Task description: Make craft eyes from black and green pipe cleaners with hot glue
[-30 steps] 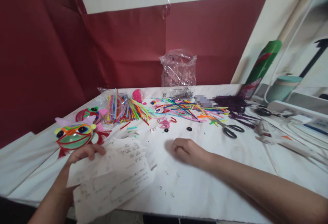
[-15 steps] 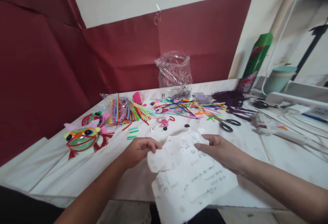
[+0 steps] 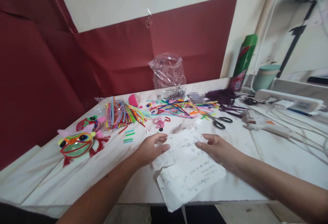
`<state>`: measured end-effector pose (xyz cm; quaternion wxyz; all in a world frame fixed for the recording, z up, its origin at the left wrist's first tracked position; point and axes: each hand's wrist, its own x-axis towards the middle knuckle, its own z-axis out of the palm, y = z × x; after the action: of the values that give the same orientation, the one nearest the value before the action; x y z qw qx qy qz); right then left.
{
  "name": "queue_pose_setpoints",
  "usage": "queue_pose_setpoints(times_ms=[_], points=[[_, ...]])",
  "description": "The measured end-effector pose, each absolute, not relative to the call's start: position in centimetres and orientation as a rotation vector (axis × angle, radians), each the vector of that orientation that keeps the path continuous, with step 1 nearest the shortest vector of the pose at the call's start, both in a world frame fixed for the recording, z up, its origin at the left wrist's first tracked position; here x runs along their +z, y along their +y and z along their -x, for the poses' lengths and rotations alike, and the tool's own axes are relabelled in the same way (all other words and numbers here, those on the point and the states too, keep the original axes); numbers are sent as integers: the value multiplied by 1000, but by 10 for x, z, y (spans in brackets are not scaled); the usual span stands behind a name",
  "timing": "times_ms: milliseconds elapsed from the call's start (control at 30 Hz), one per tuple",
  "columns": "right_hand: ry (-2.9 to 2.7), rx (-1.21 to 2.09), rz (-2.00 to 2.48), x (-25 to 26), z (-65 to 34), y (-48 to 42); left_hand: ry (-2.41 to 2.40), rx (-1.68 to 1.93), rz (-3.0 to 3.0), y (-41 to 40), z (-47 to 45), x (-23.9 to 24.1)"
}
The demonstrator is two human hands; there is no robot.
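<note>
A creased, torn sheet of paper (image 3: 194, 164) with dark writing hangs in front of me over the table's near edge. My right hand (image 3: 215, 147) pinches its upper right side, thumb on the front and fingers behind. At the upper left edge, my left hand (image 3: 152, 148) has its thumb across the paper and its fingers curled beside it. A tear runs in from the left, and the lower left part bends forward. Just beyond the sheet lie a black-and-white googly eye (image 3: 161, 129) and pink pipe-cleaner pieces (image 3: 159, 123).
Two decorated lion-like heads (image 3: 77, 143) sit at left. Pipe cleaners (image 3: 123, 114) spread across the back, near a clear plastic bag (image 3: 167, 72). To the right are scissors (image 3: 219, 121), a glue gun (image 3: 266, 128), a power strip (image 3: 289, 99), a green can (image 3: 243, 61) and a lidded cup (image 3: 266, 77).
The sheet has risen slightly and its torn left part has shifted. My left hand has moved right and up, with its thumb now over the paper. The view has turned slightly right.
</note>
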<state>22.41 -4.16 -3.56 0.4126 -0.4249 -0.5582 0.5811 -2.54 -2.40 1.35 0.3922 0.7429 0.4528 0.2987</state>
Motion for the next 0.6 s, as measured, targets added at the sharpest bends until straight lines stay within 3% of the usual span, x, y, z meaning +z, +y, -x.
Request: queue_pose_setpoints(times_ms=[200, 433, 600], points=[[-1250, 1595, 902, -22, -218, -40, 1099, 708, -1697, -28, 3, 16], [-1365, 1355, 1051, -18, -229, -35, 1212, 1054, -1594, -34, 13, 8], [-1422, 1322, 1040, -5, -227, -35, 1161, 1065, -1428, -46, 19, 10]])
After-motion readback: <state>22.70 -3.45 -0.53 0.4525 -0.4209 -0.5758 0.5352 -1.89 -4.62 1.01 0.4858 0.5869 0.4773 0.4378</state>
